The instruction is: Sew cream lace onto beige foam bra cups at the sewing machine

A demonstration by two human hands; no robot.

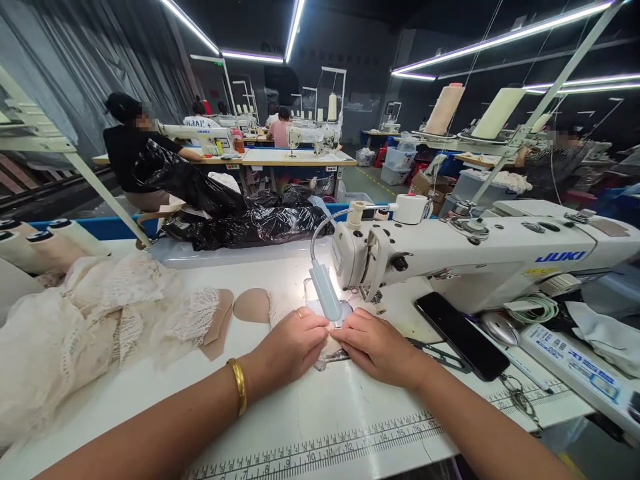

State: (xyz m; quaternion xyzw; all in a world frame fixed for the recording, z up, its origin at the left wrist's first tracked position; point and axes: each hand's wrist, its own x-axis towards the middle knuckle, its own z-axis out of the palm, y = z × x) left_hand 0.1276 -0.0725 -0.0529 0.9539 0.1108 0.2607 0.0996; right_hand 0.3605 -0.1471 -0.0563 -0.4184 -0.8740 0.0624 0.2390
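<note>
Under the white sewing machine [480, 247], my left hand [295, 340] and my right hand [375, 343] meet in front of the needle area. Both have their fingers pinched on a small piece of pale lace fabric [323, 357], mostly hidden beneath them. A grey lamp head [325, 291] on a bendy neck hangs just above my fingertips and lights the spot. Beige rounded fabric pieces [251, 305] lie left of my left hand, beside a large heap of cream lace [100, 313].
To the right lie a black phone [463, 335], black scissors [443, 355], a pen, keys and a white box [583, 367]. Black plastic bags [250, 223] sit behind the table. Thread cones [65, 240] stand at the left. Several people work at machines farther back.
</note>
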